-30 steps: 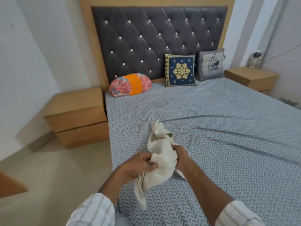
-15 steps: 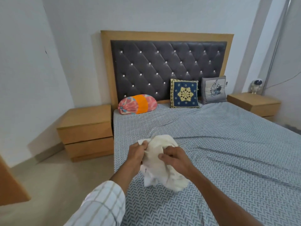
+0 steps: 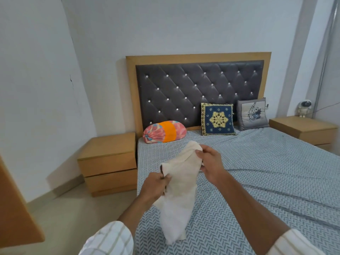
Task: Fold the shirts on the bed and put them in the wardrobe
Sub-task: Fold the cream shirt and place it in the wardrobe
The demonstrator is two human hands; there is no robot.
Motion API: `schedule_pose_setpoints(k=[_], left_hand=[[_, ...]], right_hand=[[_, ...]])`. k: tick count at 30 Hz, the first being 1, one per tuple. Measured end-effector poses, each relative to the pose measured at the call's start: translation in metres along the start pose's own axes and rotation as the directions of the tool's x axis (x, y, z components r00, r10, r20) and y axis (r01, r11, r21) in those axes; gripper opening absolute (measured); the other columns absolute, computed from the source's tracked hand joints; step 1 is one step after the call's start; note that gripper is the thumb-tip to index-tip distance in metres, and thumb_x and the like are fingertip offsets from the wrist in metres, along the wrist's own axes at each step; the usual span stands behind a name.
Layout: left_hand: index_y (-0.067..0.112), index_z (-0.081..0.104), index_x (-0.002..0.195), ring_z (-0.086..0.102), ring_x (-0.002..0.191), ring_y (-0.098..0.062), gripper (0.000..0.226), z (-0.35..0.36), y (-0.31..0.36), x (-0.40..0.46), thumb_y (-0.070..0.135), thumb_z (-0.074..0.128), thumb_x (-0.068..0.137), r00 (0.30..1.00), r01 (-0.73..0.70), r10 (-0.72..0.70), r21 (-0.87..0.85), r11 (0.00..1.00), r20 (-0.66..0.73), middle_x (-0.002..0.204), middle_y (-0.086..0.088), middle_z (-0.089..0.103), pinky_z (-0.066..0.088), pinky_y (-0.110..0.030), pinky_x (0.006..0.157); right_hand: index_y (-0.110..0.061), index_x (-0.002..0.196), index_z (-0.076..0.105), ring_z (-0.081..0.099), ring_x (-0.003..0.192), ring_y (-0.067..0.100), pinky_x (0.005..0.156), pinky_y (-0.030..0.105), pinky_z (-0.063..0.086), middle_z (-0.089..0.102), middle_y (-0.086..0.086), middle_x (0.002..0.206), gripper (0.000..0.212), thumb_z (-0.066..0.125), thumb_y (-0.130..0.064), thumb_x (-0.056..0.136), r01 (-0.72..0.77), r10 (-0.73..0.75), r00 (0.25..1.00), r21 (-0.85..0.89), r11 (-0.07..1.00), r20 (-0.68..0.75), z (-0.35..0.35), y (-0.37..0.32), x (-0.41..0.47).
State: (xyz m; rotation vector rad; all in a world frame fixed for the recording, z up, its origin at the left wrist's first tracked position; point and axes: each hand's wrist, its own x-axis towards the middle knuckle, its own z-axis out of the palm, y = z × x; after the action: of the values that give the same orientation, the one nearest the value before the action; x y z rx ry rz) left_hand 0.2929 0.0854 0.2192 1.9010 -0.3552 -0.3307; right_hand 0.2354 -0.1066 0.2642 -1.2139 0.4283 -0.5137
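Cream shirt held up in the air over the bed, both hands on it. Left hand grips the shirt's lower-left edge, fingers curled round the cloth. Right hand is higher and further fwd, pinching the top corner btwn thumb and fingers. Cloth stretches slanted btwn the two hands; the rest hangs below the left hand, bottom end just above or touching the sheet, can't tell which. Beyond the right hand: round orange-pink pillow, blue cushion, grey cushion, all against the headboard. Left of the left hand, a wooden nightstand beside the bed. Striped sleeves rolled up on both forearms.
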Motion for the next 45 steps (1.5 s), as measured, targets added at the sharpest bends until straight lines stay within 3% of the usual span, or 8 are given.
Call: schedule_pose_setpoints(k=[3,6,10,16,25,33,41,45], left_hand=[[0.010,0.076,0.079,0.070,0.070,-0.016,0.023,0.003,0.006,-0.006,0.033,0.074,0.081,0.974,0.085,-0.118,0.173,0.981,0.192,0.074,0.000,0.074,0.056,-0.031,0.072],[0.020,0.072,0.093,0.067,0.095,-0.011,0.023,0.005,0.021,-0.003,0.037,0.079,0.078,0.992,-0.044,0.064,0.181,0.982,-0.108,0.092,0.009,0.073,0.054,-0.033,0.087],[0.029,0.042,0.143,0.040,0.126,-0.006,0.078,0.005,0.045,0.003,0.016,0.083,0.078,0.976,-0.210,0.202,0.115,0.971,0.078,0.133,0.014,0.044,0.042,-0.034,0.106],[0.012,0.063,0.076,0.062,0.081,-0.017,0.015,0.005,0.060,0.011,0.014,0.075,0.085,0.962,-0.174,0.175,-0.024,0.984,0.209,0.083,-0.006,0.067,0.050,-0.034,0.081],[0.026,0.058,0.108,0.067,0.081,-0.024,0.026,0.005,0.089,0.017,0.010,0.065,0.089,0.997,-0.075,0.072,-0.304,0.950,-0.021,0.100,-0.010,0.068,0.051,-0.033,0.058],[0.003,0.071,0.096,0.070,0.102,-0.033,0.037,0.011,0.096,0.009,-0.019,0.043,0.087,0.985,-0.099,0.155,-0.506,0.857,0.070,0.103,-0.019,0.074,0.060,-0.037,0.081],[0.019,0.077,0.073,0.071,0.070,-0.015,0.004,-0.005,0.104,0.008,0.023,0.078,0.075,0.888,-0.337,0.386,0.219,0.916,-0.248,0.066,0.006,0.072,0.060,-0.038,0.067],[0.012,0.072,0.073,0.063,0.070,-0.020,0.038,-0.023,0.113,0.005,0.050,0.072,0.076,0.830,-0.301,0.521,0.627,0.719,-0.200,0.070,-0.002,0.067,0.050,-0.037,0.061]], right_hand=[[-0.018,0.079,0.068,0.058,0.068,0.015,0.062,0.030,0.044,0.066,0.001,0.074,0.037,0.046,0.007,0.094,0.048,-0.051,0.991,0.025,0.999,0.125,0.007,-0.017,0.002],[-0.014,0.075,0.059,0.053,0.063,0.014,0.056,0.027,0.040,0.062,0.000,0.064,0.038,0.036,0.011,0.091,-0.007,0.005,0.965,0.007,1.000,0.263,0.008,-0.034,0.006],[-0.013,0.074,0.058,0.054,0.064,0.014,0.056,0.024,0.042,0.060,0.004,0.071,0.042,0.030,0.015,0.086,-0.007,0.037,0.905,-0.073,0.997,0.425,0.003,-0.052,0.010],[-0.015,0.065,0.062,0.056,0.064,0.011,0.056,0.022,0.043,0.061,-0.002,0.066,0.046,0.035,0.014,0.088,0.191,-0.039,0.886,-0.286,0.939,0.463,0.000,-0.080,0.012],[-0.024,0.096,0.057,0.059,0.094,0.014,0.078,0.029,0.048,0.059,-0.008,0.102,0.014,0.065,-0.017,0.087,0.472,-0.361,0.867,-0.798,0.375,0.344,0.003,-0.052,0.018],[-0.022,0.104,0.060,0.063,0.088,0.010,0.076,0.026,0.053,0.065,-0.008,0.098,0.036,0.080,-0.036,0.078,0.559,-0.270,0.828,-0.681,0.473,0.492,0.022,-0.042,-0.014],[-0.018,0.082,0.060,0.061,0.076,0.020,0.061,0.030,0.043,0.065,-0.003,0.080,0.030,0.075,-0.044,0.079,0.463,-0.206,0.885,-0.832,0.307,0.417,0.025,-0.029,-0.016],[-0.014,0.066,0.058,0.050,0.064,0.015,0.052,0.028,0.030,0.054,-0.003,0.063,0.020,0.057,-0.017,0.086,0.406,-0.267,0.913,-0.758,0.511,0.308,0.020,-0.039,-0.009]])
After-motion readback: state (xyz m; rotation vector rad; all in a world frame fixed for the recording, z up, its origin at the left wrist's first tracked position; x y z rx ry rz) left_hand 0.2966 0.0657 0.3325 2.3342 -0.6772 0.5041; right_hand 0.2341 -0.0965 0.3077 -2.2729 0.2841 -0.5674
